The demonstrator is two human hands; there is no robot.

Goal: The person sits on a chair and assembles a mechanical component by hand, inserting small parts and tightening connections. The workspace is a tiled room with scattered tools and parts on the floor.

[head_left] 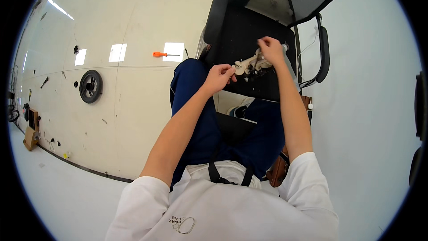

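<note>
My left grip [218, 78] pinches the cream part [243, 67] by one end; my right grip [272, 51] is blurred, hold undetermined. Part is near the black seat's [245, 29] front edge; a slipped pinch could drop it there.

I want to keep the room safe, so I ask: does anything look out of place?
Yes: a wheel lies loose on the floor, attached to nothing, and an orange screwdriver lies nearer the chair, where feet could catch it.
</note>
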